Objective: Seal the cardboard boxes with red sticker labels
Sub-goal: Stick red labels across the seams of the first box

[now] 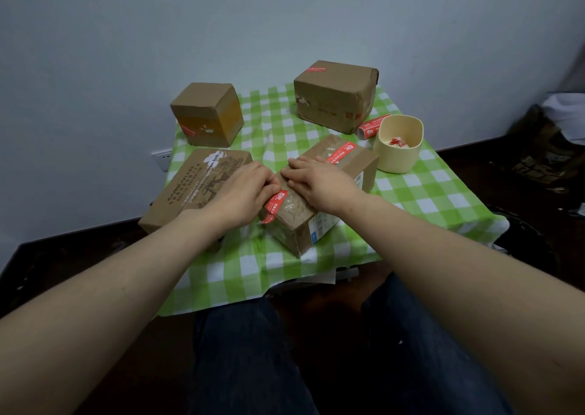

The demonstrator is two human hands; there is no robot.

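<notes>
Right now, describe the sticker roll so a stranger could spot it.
On the green checked cloth, find the large cardboard box at the far right. The sticker roll lies on its side between that box and the cream cup. It is the only red-and-white tube there.

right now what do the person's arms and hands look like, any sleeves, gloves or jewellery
The left hand and right hand wear no gloves, and no watch, bracelet or ring shows. Both arms are bare as far as the view reaches, with no sleeves. The jeans below are dark blue.
</notes>
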